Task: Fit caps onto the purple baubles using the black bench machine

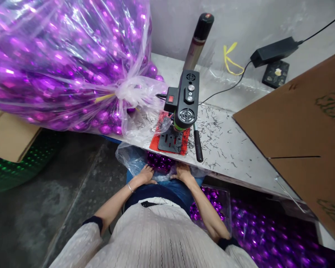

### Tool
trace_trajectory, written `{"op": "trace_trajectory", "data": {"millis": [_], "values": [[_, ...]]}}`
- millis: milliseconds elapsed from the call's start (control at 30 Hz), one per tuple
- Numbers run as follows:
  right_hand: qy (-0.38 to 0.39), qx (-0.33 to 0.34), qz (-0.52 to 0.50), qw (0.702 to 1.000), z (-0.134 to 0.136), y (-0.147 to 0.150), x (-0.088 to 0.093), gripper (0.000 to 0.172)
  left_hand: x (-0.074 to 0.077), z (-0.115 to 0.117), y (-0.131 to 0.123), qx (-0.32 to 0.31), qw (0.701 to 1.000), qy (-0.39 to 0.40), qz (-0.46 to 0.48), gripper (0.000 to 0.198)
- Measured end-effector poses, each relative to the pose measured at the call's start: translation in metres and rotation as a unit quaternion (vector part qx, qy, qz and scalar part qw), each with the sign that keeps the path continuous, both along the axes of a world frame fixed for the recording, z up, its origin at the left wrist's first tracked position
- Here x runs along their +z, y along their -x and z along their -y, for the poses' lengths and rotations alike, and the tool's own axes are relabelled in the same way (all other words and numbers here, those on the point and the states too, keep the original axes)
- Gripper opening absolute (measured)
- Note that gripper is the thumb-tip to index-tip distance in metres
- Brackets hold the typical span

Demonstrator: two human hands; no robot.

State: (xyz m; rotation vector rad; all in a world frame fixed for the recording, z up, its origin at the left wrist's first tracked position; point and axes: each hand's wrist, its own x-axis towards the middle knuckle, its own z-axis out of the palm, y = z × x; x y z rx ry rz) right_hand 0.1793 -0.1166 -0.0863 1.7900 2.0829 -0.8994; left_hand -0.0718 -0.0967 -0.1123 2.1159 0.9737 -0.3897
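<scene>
A clear plastic bag (163,178) of small shiny purple balls (160,162) rests on my lap, just under the front edge of the table. At its left side is my left hand (145,174), fingers bent over the plastic and thumb apart. My right hand (183,172) grips the bag's right side, thumb pointing inward; its fingertips are partly hidden near the table edge. Above them on the table stands a small black drill-press-like machine (187,97) with a lever handle (198,146). Its slotted base plate (170,143) lies on a red sheet (155,140).
A huge tied bag of purple balls (72,70) fills the left. Small dark wire-like bits (212,130) litter the table (234,149). At right are a cardboard box (298,141) and a black power adapter (277,51). A clear bin (226,201) of purple balls sits below.
</scene>
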Motion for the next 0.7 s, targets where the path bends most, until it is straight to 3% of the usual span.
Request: {"op": "trace_trajectory", "data": {"millis": [100, 200, 333, 433, 500, 567, 700], "values": [[0.038, 0.019, 0.027, 0.999, 0.013, -0.014, 0.016, 0.034, 0.020, -0.005, 0.005, 0.008, 1.000, 0.004, -0.017, 0.023], [0.057, 0.043, 0.039, 0.997, 0.037, -0.030, 0.043, 0.024, 0.054, -0.004, 0.017, 0.027, 0.999, 0.008, -0.015, 0.034], [0.061, 0.062, 0.023, 0.996, 0.071, -0.059, 0.100, 0.029, 0.130, 0.003, 0.041, 0.006, 0.992, 0.071, 0.108, 0.040], [0.005, 0.054, -0.087, 0.995, 0.091, -0.077, 0.146, 0.037, 0.191, 0.004, 0.056, -0.017, 0.971, 0.129, 0.202, 0.043], [-0.006, 0.053, -0.143, 0.988, 0.098, -0.084, 0.165, 0.040, 0.213, 0.004, 0.060, -0.031, 0.964, 0.141, 0.225, 0.044], [0.011, 0.042, -0.149, 0.988, 0.101, -0.084, 0.171, 0.043, 0.215, 0.005, 0.060, -0.034, 0.965, 0.145, 0.215, 0.043], [0.056, 0.009, -0.073, 0.996, 0.099, -0.076, 0.155, 0.047, 0.178, 0.010, 0.055, -0.004, 0.971, 0.153, 0.182, 0.042]]}}
